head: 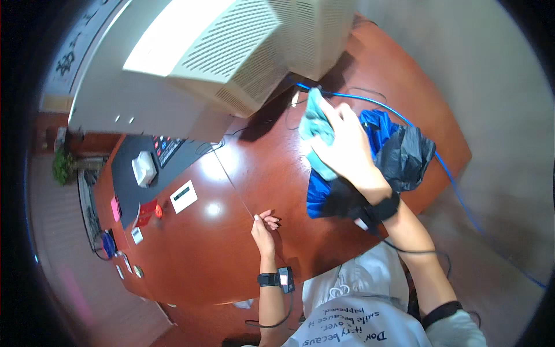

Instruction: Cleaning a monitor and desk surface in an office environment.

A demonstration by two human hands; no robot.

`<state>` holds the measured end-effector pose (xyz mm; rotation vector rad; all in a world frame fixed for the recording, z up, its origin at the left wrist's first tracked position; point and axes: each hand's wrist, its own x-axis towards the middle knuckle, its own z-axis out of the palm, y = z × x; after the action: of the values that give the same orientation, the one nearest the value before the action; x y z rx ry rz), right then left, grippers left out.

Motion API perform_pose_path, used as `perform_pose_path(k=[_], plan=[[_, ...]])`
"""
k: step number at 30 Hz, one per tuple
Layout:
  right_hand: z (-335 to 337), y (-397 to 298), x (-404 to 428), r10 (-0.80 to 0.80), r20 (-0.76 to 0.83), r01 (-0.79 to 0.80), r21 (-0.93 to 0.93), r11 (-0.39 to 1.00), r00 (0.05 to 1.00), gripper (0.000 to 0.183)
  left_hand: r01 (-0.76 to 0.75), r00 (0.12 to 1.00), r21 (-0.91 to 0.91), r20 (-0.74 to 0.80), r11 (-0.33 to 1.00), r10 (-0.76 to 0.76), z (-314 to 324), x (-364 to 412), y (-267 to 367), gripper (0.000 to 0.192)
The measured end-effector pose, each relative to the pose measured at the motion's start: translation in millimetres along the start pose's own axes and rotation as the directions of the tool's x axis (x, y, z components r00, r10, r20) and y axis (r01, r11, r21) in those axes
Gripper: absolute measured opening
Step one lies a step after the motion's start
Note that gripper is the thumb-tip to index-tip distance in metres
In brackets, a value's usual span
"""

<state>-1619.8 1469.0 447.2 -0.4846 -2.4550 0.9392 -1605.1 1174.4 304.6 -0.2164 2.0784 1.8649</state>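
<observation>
My right hand (347, 147) grips a crumpled teal cloth (314, 121) above the wooden desk (182, 256), close to a blue cable (357, 96). Under and beside that forearm lie blue fabric or plastic (317, 193) and a crumpled black plastic bag (401, 156). My left hand (265, 230) rests at the desk's surface with its fingers loosely curled; nothing is seen in it. Both wrists wear black straps with small devices and thin cables.
Pale, vented monitor housings (251, 47) stand at the back. On the left are a dark desk mat (173, 169), a keyboard (167, 147), a white tissue pack (144, 169), a white card-like item (184, 196) and small red flags (145, 212). The blue cable runs off the right edge.
</observation>
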Motion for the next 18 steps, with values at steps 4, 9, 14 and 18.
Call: perform_pose_path(k=[4,9,14,18], plan=[[-23,-46,-51,-0.236,0.046,0.235,0.026,0.972,0.971,0.069,-0.216,0.955,0.336,-0.121,0.917,0.269,-33,-9,-28,0.027],[33,-66,-133,-0.346,0.405,0.409,-0.079,0.909,0.846,0.070,-0.135,0.776,0.708,-0.359,0.693,0.519,-98,-16,-67,0.025],[133,-3,-174,-0.299,0.474,0.433,-0.202,0.879,0.828,0.062,0.142,0.748,0.799,-0.473,0.584,0.466,-158,-21,-91,0.042],[165,7,-166,-0.358,0.479,0.519,-0.260,0.814,0.802,0.053,0.383,0.683,0.790,-0.591,0.478,0.430,-227,-31,-116,0.049]])
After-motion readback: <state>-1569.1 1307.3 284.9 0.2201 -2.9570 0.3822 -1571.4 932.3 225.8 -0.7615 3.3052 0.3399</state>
